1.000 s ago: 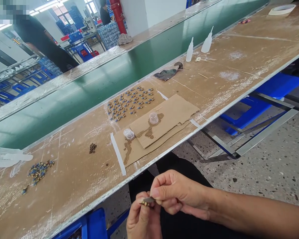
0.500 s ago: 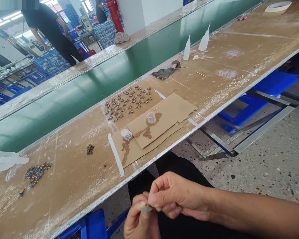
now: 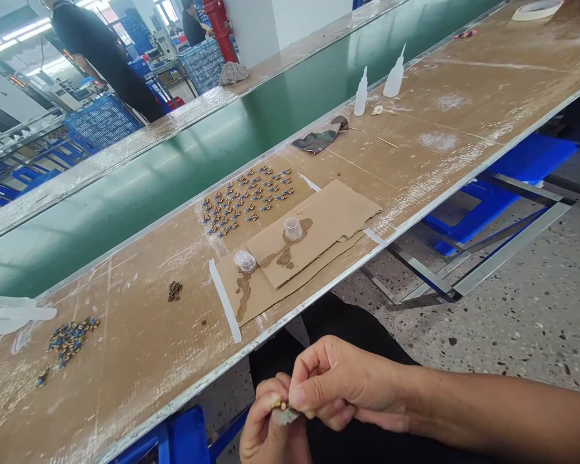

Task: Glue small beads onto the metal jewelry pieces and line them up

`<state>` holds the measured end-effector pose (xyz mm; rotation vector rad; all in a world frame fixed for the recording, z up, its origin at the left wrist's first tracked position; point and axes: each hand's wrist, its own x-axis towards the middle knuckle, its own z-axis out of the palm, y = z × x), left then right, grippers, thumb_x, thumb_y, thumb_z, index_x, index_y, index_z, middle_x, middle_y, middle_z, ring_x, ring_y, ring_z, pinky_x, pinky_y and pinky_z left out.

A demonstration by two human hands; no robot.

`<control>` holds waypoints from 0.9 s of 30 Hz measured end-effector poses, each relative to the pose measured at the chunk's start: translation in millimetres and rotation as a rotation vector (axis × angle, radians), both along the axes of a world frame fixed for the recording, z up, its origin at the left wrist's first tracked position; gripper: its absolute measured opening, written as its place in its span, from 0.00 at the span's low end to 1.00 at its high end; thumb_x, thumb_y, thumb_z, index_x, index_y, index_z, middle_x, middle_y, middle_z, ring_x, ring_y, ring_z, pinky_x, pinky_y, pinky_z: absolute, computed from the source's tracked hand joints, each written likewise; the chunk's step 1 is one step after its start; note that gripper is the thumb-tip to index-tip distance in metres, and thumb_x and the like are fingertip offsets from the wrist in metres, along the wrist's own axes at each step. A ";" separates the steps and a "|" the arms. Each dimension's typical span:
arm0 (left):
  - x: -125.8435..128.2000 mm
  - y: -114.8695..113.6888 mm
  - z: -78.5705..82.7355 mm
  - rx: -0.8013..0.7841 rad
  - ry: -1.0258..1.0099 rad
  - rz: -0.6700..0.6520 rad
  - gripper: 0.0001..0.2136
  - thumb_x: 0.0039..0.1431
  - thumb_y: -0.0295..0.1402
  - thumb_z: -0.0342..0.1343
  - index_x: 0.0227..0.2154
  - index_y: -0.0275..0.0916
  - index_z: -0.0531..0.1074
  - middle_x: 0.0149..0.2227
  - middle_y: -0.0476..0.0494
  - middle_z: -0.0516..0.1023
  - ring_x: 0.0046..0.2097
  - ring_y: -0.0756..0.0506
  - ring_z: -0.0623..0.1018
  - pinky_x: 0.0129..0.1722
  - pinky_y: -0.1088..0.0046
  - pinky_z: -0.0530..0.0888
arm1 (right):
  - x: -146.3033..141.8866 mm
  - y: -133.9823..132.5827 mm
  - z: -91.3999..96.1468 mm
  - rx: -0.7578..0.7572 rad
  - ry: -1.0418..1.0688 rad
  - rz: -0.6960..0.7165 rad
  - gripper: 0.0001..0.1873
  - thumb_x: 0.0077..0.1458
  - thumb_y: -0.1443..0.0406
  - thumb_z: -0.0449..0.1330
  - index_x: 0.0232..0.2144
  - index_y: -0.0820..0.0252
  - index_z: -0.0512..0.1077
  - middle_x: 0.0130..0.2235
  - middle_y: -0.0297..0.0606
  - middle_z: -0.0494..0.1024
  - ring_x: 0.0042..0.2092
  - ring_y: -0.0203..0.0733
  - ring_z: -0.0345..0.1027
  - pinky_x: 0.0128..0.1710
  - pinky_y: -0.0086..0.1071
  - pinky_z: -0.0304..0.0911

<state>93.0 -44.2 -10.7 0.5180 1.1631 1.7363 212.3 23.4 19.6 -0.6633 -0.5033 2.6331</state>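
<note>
My left hand [image 3: 270,428] is closed in a pinch, low in the view and off the table's front edge. Between its thumb and fingers sits a small gold-coloured part [image 3: 283,406], with a grey-green flat scrap [image 3: 285,417] just under it. My right hand [image 3: 331,385] meets it from the right, thumb and forefinger pressed together at the same spot. What those fingertips grip is hidden. On the table, small blue-and-gold parts [image 3: 248,196] lie spread in rows, and a loose heap of similar parts [image 3: 69,340] is at the left.
Cardboard sheets [image 3: 338,209] bear a clear plastic cup [image 3: 292,229] and wet stains; another small cup [image 3: 245,261] is beside it. Small brown rings [image 3: 174,291], a dark cloth [image 3: 316,140] and white nozzle bottles [image 3: 361,96] lie farther off. Beyond runs a green belt [image 3: 183,161].
My hands stay together, with a slight shift of the fingers; more of the gold-coloured part and the grey-green scrap shows. A person in the background has moved a little.
</note>
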 end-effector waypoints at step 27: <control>-4.7 3.1 0.0 -0.209 -0.155 0.001 0.13 0.37 0.38 0.70 0.17 0.38 0.72 0.21 0.54 0.67 0.28 0.54 0.68 0.40 0.64 0.77 | -8.1 -2.0 -16.6 0.361 -0.137 -0.399 0.16 0.55 0.56 0.59 0.31 0.63 0.61 0.24 0.32 0.71 0.21 0.24 0.48 0.21 0.23 0.42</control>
